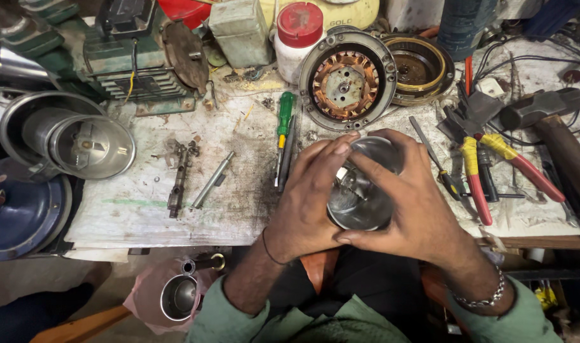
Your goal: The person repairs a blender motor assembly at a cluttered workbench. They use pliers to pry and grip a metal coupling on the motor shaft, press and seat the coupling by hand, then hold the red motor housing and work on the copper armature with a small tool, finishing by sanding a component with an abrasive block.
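The fingers of the left hand (309, 197) and the right hand (410, 203) are clamped from both sides around a polished steel jar (363, 190), which is held tilted just above the near edge of the workbench (144, 209). It is judged rigid, fairly light and slippery, best gripped around its side wall. A wound motor stator (348, 79) lies beyond, with red-handled pliers (486, 171) to the right.

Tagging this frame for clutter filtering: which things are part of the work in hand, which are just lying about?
In hand:
left hand
right hand
shiny steel cup-shaped housing, gripped by both

Lying about:
copper-wound stator
green-handled screwdriver
red and yellow pliers
hammer
red-capped white jar
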